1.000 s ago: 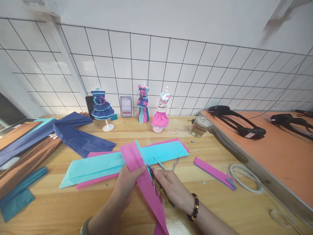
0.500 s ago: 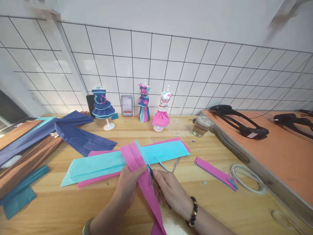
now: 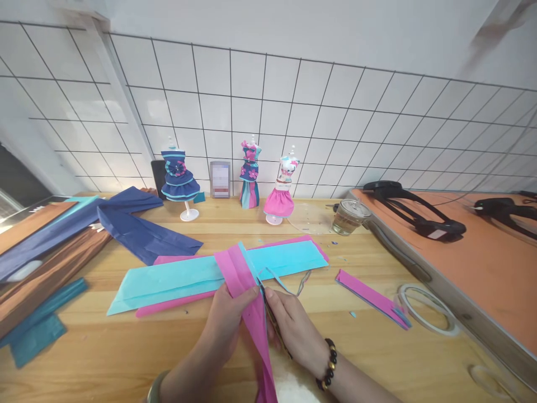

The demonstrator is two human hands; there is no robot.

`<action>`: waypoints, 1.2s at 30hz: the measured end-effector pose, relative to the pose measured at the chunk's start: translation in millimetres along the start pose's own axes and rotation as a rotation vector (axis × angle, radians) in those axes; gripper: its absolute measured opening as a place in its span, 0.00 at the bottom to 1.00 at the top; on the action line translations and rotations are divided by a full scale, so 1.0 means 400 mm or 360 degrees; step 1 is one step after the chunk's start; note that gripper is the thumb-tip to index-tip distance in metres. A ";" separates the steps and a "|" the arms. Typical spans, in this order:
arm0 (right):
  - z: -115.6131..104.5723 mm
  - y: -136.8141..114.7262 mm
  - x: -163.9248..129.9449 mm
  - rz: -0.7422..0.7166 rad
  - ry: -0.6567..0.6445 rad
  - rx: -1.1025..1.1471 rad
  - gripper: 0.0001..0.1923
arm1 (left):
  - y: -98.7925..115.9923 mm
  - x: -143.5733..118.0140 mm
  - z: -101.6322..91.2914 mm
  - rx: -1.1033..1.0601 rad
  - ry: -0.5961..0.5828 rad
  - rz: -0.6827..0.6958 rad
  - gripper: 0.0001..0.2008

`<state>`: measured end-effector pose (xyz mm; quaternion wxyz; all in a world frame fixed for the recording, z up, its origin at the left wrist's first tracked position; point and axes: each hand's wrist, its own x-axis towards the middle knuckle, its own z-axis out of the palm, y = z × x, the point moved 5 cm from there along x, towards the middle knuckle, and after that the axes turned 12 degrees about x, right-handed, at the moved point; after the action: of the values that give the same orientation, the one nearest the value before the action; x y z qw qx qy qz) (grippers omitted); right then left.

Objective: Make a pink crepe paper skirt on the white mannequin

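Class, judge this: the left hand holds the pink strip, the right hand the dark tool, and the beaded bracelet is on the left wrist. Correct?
No: the head view shows the beaded bracelet on the right wrist. The rest stands: the left hand holds the pink strip, the right hand the dark tool.

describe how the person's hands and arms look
The ungloved left hand has a greenish-grey wristband, partly cut off by the picture's edge. The ungloved right hand has a wrist bracelet of round black beads with some gold-coloured ones. No sleeves show.
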<state>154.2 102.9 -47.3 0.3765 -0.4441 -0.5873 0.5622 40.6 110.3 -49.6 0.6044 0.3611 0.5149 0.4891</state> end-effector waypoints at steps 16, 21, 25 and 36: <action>0.003 0.008 0.007 0.0042 0.0035 0.0176 0.26 | -0.003 0.003 -0.003 0.0025 -0.0001 -0.0008 0.12; 0.004 0.013 0.008 0.0055 0.0034 0.0185 0.25 | -0.006 0.004 0.000 0.0019 -0.0033 0.0017 0.12; 0.006 0.020 0.009 0.0097 0.0033 0.0206 0.25 | -0.008 0.006 -0.002 0.0024 -0.0021 0.0014 0.12; 0.002 0.008 0.010 0.0035 0.0047 0.0125 0.25 | -0.004 0.000 -0.002 0.0036 -0.0006 0.0010 0.11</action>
<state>152.4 106.4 -50.9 0.3961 -0.4437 -0.5543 0.5823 39.9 110.0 -51.1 0.5998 0.3704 0.5180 0.4845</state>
